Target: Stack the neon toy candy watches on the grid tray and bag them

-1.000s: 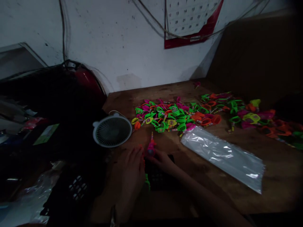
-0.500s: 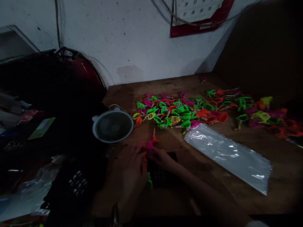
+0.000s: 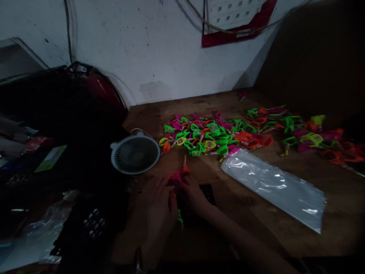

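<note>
My left hand (image 3: 161, 203) is closed around a few brightly coloured plastic toy watches, with bits of orange showing at its fingers. My right hand (image 3: 195, 195) pinches a pink toy watch (image 3: 176, 178) against the left fingertips; the dim light blurs the exact grip. Below the hands, a green plastic piece (image 3: 179, 220) shows beside the left palm. Just beyond the right fingers lies an orange toy watch (image 3: 186, 167) with a small candy tube attached. A flat black object (image 3: 209, 192) lies partly hidden under my right wrist.
A pile of toy watches (image 3: 205, 133) spreads across the wooden table (image 3: 285, 239), with more at right (image 3: 312, 139). Clear plastic bags (image 3: 273, 186) lie right of my hands. A round fan (image 3: 136, 154) stands to the left, near a black crate (image 3: 94, 224). A wall calendar (image 3: 236, 23) hangs behind.
The pink toy watch has shifted left and tilted against my left fingers, with my right hand following it. The camera view has moved slightly.
</note>
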Demonstrator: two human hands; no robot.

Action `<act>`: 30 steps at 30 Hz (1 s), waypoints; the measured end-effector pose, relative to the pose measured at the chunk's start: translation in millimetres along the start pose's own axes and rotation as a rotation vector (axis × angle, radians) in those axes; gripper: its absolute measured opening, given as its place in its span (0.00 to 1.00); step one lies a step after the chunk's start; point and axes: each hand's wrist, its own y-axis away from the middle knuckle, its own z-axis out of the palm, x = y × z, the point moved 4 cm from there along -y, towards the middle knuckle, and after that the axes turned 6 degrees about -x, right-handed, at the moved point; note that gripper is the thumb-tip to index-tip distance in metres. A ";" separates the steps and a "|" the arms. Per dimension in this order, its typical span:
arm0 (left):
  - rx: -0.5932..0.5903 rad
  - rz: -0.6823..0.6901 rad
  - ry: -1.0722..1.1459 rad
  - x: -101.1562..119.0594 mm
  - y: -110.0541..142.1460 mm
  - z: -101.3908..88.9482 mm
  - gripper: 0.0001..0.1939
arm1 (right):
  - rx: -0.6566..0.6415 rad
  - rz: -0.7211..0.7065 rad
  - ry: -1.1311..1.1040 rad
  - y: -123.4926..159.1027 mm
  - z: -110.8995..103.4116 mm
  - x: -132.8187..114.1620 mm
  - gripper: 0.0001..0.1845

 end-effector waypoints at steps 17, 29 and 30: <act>-0.327 0.073 0.122 -4.3 -47.3 3.5 0.15 | -0.144 0.141 0.120 -2.3 -6.5 -4.5 0.11; -0.308 0.043 0.300 -8.5 -43.9 12.6 0.12 | -0.154 0.062 0.053 7.9 1.3 -0.1 0.09; -0.304 0.031 0.305 -10.6 -44.2 10.9 0.13 | -0.180 0.017 -0.014 3.5 -6.1 4.0 0.08</act>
